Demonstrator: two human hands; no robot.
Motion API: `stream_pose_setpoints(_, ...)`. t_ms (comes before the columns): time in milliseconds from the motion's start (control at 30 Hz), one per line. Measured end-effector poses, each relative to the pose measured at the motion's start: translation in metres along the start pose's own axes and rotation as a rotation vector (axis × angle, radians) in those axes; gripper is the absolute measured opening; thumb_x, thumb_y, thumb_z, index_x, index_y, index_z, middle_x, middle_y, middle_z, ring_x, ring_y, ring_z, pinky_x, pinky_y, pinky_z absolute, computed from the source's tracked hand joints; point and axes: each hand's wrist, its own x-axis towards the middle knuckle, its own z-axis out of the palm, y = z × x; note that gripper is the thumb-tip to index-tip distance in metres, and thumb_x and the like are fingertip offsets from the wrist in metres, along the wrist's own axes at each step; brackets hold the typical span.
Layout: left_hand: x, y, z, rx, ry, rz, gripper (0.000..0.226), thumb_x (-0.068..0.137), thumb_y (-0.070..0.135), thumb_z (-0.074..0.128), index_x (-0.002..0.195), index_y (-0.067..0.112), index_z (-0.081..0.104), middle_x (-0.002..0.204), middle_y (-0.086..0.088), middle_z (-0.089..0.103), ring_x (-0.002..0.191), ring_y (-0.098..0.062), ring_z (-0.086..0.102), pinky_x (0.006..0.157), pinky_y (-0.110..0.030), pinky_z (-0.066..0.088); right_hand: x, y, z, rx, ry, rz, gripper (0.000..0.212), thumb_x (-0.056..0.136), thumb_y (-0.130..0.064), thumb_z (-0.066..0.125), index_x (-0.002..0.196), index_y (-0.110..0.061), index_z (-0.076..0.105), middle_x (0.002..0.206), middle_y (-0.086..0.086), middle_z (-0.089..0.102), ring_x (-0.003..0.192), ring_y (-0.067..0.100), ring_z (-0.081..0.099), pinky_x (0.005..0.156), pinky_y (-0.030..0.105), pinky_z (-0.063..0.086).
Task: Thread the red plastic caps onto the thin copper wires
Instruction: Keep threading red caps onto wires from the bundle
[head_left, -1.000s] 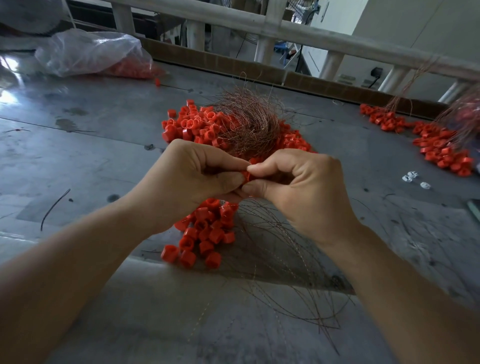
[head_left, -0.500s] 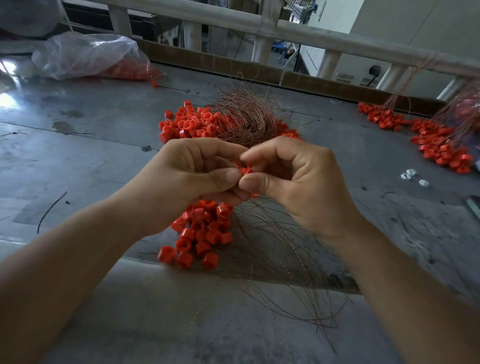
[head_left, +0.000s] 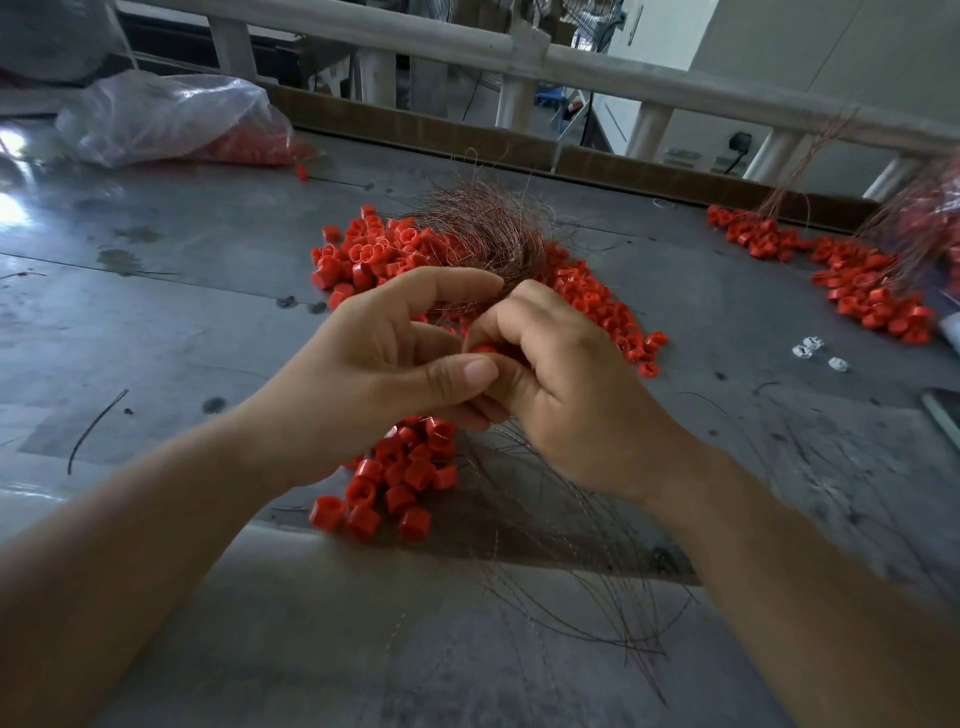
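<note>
A grey metal worktop (head_left: 156, 322) is seen filling the view, bounded at the far edge by a pale railing (head_left: 415, 44). A clear plastic bag (head_left: 156, 114) with red caps inside is laid on it at far left. A big heap of red caps (head_left: 358, 254) is spread mid-worktop, with a bundle of copper wires (head_left: 488, 234) laid on top of it. A second heap (head_left: 862, 296) is seen far right, with wires rising from it too. A smaller pile (head_left: 400, 483) is placed near the front edge, under the hands, beside loose wires (head_left: 571, 582) fanned out toward the viewer. The left hand (head_left: 374, 384) and right hand (head_left: 576, 400) are held together above the smaller pile, touching. One cap (head_left: 485, 349) is pinched in the right grip between forefinger and thumb. The left grip is curled tight, thumb tip pressed against the cap; what is pinched inside it cannot be told. A dark stray wire (head_left: 93, 431) is seen near left. Small white bits (head_left: 813, 351) are scattered at right.
</note>
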Motion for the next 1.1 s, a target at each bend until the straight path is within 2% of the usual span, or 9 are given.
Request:
stream_pose_setpoints(167,-0.003,0.000,-0.002,-0.028,-0.040,0.013,0.059,0.066,0.030,0.072,0.119,0.018,0.050,0.079,-0.012,0.070,0.073,-0.022,0.069,0.063,-0.026,0.055,-0.001,-0.003,0.002,-0.018,0.016,-0.013,0.012,0.085,-0.018,0.054,0.085,-0.007,0.059,0.080,-0.012,0.041,0.072,0.001,0.044,0.063,0.018,0.040)
stream_pose_setpoints(333,-0.002,0.000,0.000,0.003,-0.028,-0.011,0.040,0.077,0.024,0.068,0.113,0.016,0.050,0.077,-0.018,0.068,0.068,-0.022,0.069,0.060,-0.026,0.055,-0.003,-0.004,0.002,-0.009,0.008,0.003,0.006,0.085,-0.010,0.058,0.085,-0.004,0.060,0.077,-0.015,0.039,0.071,0.005,0.043,0.063,0.019,0.040)
stream_pose_setpoints(467,-0.003,0.001,-0.001,-0.047,-0.044,-0.004,0.056,0.067,0.030,0.073,0.115,0.015,0.050,0.077,-0.015,0.068,0.071,-0.023,0.069,0.062,-0.026,0.055,-0.003,-0.003,0.000,0.021,0.016,-0.012,0.010,0.085,-0.015,0.058,0.087,-0.005,0.061,0.079,-0.010,0.043,0.072,0.001,0.044,0.063,0.014,0.039)
stream_pose_setpoints(633,0.000,0.002,-0.003,-0.116,0.011,-0.018,0.060,0.060,0.037,0.079,0.112,0.020,0.056,0.074,-0.010,0.070,0.069,-0.021,0.069,0.060,-0.024,0.055,0.000,0.000,0.000,0.086,0.119,-0.003,0.014,0.082,-0.018,0.065,0.090,-0.008,0.066,0.080,-0.009,0.049,0.073,-0.001,0.048,0.066,0.009,0.038)
stream_pose_setpoints(767,0.002,0.004,-0.006,-0.106,0.109,-0.008,0.043,0.056,0.022,0.084,0.096,0.023,0.068,0.074,-0.010,0.070,0.064,-0.019,0.068,0.055,-0.024,0.054,-0.003,-0.001,-0.001,0.152,0.132,-0.013,0.034,0.073,-0.025,0.071,0.104,-0.012,0.064,0.092,-0.004,0.056,0.083,0.003,0.054,0.071,0.014,0.045)
stream_pose_setpoints(867,0.003,0.008,-0.009,-0.181,0.124,0.019,0.043,0.058,0.020,0.074,0.100,0.014,0.065,0.074,-0.009,0.070,0.061,-0.018,0.067,0.052,-0.023,0.053,-0.001,0.000,-0.004,0.217,0.102,0.064,0.043,0.076,-0.037,0.062,0.112,-0.013,0.060,0.099,-0.011,0.059,0.093,-0.002,0.057,0.080,0.016,0.047)
stream_pose_setpoints(933,0.003,0.010,-0.010,-0.236,0.129,0.030,0.041,0.060,0.016,0.066,0.100,0.010,0.062,0.072,-0.009,0.070,0.058,-0.016,0.066,0.050,-0.021,0.051,0.000,0.001,-0.006,0.250,0.081,0.073,0.036,0.080,-0.034,0.059,0.108,-0.012,0.062,0.093,-0.012,0.062,0.087,-0.003,0.059,0.076,0.011,0.046)
stream_pose_setpoints(1033,0.003,0.012,-0.010,-0.309,0.095,0.042,0.035,0.059,0.014,0.064,0.094,0.012,0.069,0.073,-0.012,0.070,0.058,-0.015,0.065,0.050,-0.019,0.051,-0.001,0.003,-0.009,0.223,0.084,0.047,0.019,0.083,-0.016,0.064,0.100,-0.010,0.066,0.082,-0.015,0.060,0.077,-0.006,0.056,0.069,0.006,0.041)
stream_pose_setpoints(1100,0.002,0.013,-0.010,-0.328,0.074,0.043,0.034,0.059,0.012,0.063,0.092,0.012,0.071,0.073,-0.013,0.070,0.057,-0.015,0.065,0.051,-0.019,0.052,-0.001,0.003,-0.009,0.198,0.105,0.044,0.013,0.082,-0.012,0.065,0.095,-0.010,0.067,0.077,-0.018,0.058,0.072,-0.008,0.054,0.065,0.006,0.039)
